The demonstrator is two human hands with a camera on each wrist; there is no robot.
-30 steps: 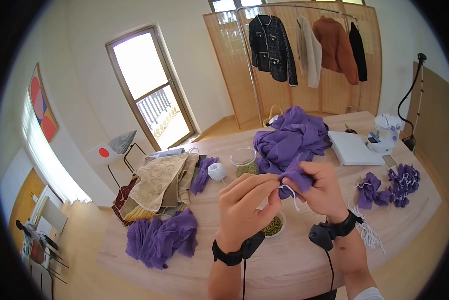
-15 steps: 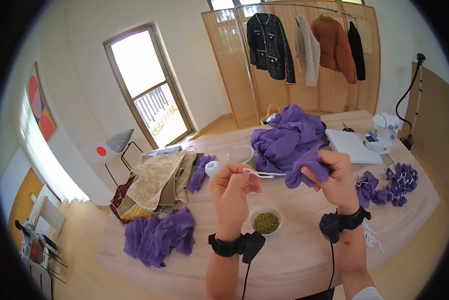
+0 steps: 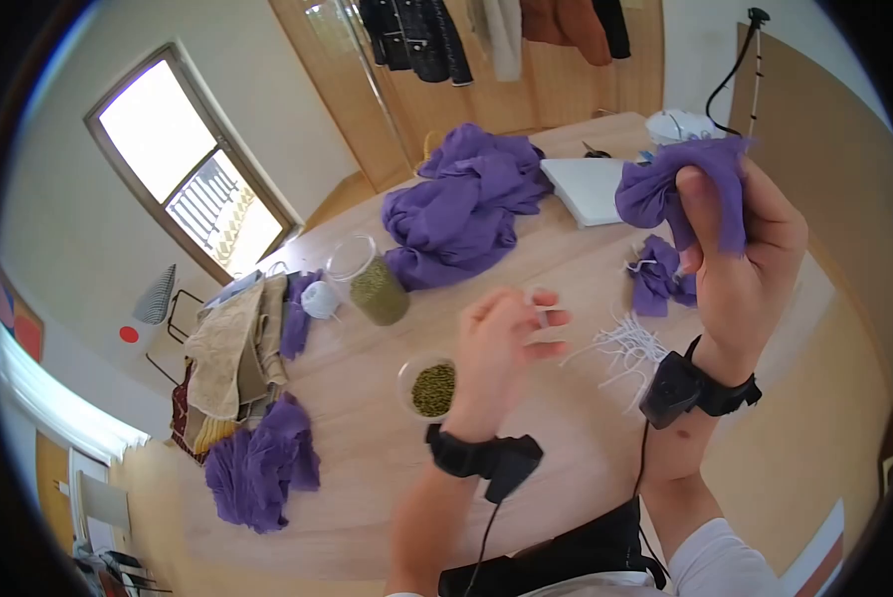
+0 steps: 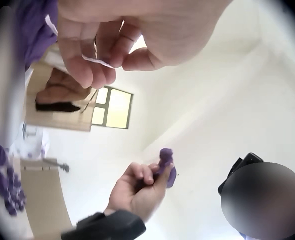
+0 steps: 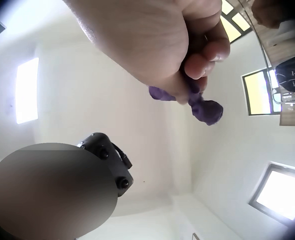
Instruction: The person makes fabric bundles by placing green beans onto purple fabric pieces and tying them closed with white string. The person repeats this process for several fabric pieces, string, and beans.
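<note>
My right hand (image 3: 755,269) holds up a gathered piece of purple cloth (image 3: 705,164) between thumb and fingers. In the right wrist view a knob of that cloth (image 5: 207,111) sticks out past the fingertips. My left hand (image 3: 501,353), blurred in the head view, is over the middle of the table, apart from the cloth. In the left wrist view its fingers are curled, with a short white string (image 4: 98,62) pinched at the fingertips. Below the right hand lie another tied purple bunch (image 3: 653,279) and a heap of loose white strings (image 3: 627,348).
A bowl (image 3: 402,386) of green beans and a jar (image 3: 377,294) of them stand left of centre. Behind is a big purple cloth pile (image 3: 466,209). A white string ball (image 3: 319,299), folded fabrics (image 3: 229,348) and crumpled purple cloth (image 3: 262,473) lie left; a white box (image 3: 591,189) at back right.
The left hand drew the white string away from the cloth, then lowered. The right hand lifted the purple cloth up and right. The head view has turned down and to the right.
</note>
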